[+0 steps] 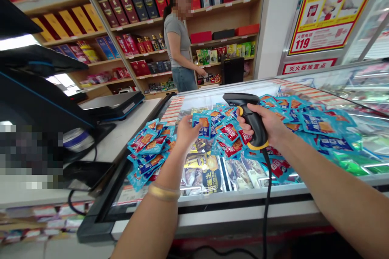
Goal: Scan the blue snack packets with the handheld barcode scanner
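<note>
My right hand (267,123) is wrapped round the grip of a black and yellow barcode scanner (253,123), whose cord hangs down in front of the glass. In my left hand (187,131) a small blue snack packet (201,126) is pinched by its left edge, its printed face toward me. Right of that packet, and partly behind the scanner, lies a heap of blue and red snack packets (228,132). A second pile of packets (148,147) sits left of my left forearm. More blue packets (322,123) spread out to the right of my right hand.
The packets lie on a glass-topped freezer (225,201) with goods visible beneath. At left stand a scale (118,103) and a dark checkout machine (33,101) on a counter. A person (180,36) in grey stands beyond, by shelves of boxes (148,2).
</note>
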`<move>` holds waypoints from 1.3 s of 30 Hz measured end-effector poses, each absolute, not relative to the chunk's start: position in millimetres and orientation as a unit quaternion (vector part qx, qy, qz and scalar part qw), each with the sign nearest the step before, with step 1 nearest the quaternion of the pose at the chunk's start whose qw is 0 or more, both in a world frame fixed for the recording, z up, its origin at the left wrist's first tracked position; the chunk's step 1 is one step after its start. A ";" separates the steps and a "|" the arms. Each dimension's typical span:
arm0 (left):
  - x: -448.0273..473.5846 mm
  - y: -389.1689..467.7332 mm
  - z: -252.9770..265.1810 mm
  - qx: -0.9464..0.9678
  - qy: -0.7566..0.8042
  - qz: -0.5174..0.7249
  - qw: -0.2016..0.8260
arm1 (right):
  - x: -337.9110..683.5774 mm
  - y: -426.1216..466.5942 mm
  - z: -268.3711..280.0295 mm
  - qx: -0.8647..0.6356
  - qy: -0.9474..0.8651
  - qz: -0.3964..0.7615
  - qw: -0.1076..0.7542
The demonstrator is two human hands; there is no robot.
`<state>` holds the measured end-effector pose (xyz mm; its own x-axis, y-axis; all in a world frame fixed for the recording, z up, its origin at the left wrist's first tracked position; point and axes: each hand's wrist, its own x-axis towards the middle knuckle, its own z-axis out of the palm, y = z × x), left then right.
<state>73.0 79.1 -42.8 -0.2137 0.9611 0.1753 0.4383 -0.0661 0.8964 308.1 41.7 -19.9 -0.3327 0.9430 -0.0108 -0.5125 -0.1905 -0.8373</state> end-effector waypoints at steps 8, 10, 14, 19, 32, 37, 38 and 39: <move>76.8 71.3 -26.1 0.207 0.328 0.566 0.727 | 301.8 35.3 -18.7 -0.249 -0.371 0.759 0.473; 77.5 67.4 -24.5 0.164 0.271 0.532 0.786 | 299.0 32.3 -17.3 -0.248 -0.377 0.768 0.455; 78.7 64.5 -25.8 0.138 0.222 0.499 0.826 | 294.1 27.4 -15.9 -0.244 -0.385 0.781 0.428; 81.3 64.5 -27.1 0.143 0.208 0.478 0.841 | 292.3 25.6 -17.0 -0.236 -0.395 0.780 0.425; 85.6 64.3 -27.4 0.187 0.255 0.480 0.818 | 293.0 27.2 -19.3 -0.236 -0.402 0.776 0.425; 78.8 60.4 -14.5 0.272 0.340 0.514 0.739 | 283.8 26.8 -15.8 -0.234 -0.390 0.765 0.456; 73.1 57.9 -9.2 0.300 0.361 0.524 0.711 | 278.8 26.8 -13.4 -0.237 -0.390 0.764 0.456; 65.4 54.9 -3.3 0.331 0.381 0.537 0.676 | 272.5 26.9 -10.5 -0.239 -0.390 0.764 0.455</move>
